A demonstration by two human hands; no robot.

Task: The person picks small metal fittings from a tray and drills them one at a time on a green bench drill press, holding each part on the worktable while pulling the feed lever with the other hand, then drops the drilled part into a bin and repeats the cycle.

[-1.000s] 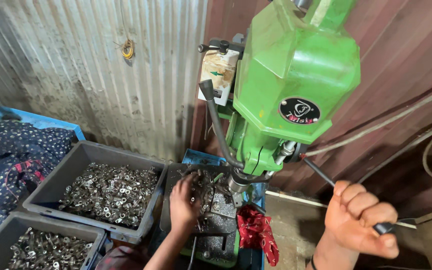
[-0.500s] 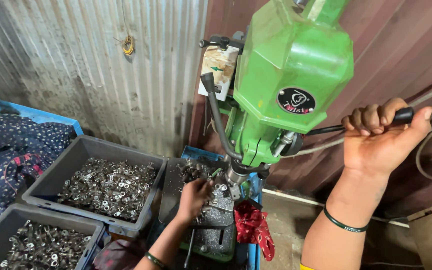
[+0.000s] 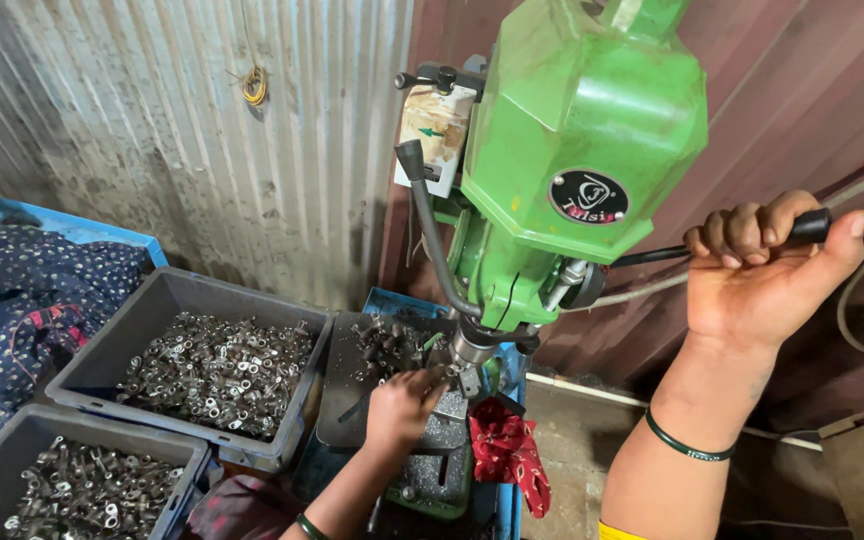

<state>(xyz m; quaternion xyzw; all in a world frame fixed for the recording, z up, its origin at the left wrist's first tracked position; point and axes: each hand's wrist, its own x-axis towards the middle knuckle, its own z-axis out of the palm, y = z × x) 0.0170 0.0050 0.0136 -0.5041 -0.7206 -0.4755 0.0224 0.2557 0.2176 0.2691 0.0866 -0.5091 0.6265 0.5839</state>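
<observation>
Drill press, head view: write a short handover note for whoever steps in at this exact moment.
Right hand: closed around the black feed lever of the green drill press, held high.
Left hand: on the press table right under the spindle, fingers at a small metal part; the part itself is too small to make out.
Supplies: two grey bins of small metal parts, one left of the table, another nearer the camera. A red rag lies beside the table.
Done: hands in place at table and lever.
Left: cannot tell whether this part is drilled; the bins remain well filled.
</observation>
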